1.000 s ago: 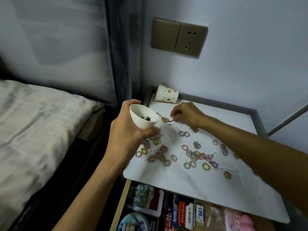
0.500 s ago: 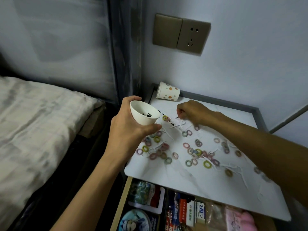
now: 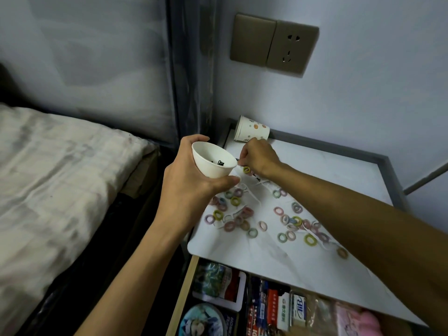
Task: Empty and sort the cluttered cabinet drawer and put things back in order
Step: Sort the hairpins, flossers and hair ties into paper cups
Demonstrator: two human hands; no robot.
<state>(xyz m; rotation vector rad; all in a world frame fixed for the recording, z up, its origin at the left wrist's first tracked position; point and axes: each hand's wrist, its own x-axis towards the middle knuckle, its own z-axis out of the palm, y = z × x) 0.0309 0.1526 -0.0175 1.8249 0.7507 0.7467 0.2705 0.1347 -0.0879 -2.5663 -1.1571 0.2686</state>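
1. Down at the bottom edge, the drawer point(image 3: 180, 299) is pulled open under the table point(image 3: 327, 180). It's packed with a round picture tin point(image 3: 203, 321), boxes, packets and something pink point(image 3: 363, 321).
2. On the table top above it, loads of little pastel hair rings point(image 3: 297, 220) lie scattered, with some thin white loops mixed in.
3. The left hand point(image 3: 186, 187) has its grip wrapped round a plain white cup point(image 3: 213, 166). It's held up near the table's left edge and tipped toward the other hand, with a few small black bits point(image 3: 219, 162) inside.
4. The right hand point(image 3: 259, 157) sits just beside the cup's rim with its grip narrow. The fingertips pinch a thin dark bit point(image 3: 237, 160), too small to say what it is.
5. Just behind that hand, a dotted paper cup point(image 3: 252, 129) lies on its side by the wall.
6. Further out, there's a bed point(image 3: 60, 166) on the left and a wall socket point(image 3: 274, 43) up top.
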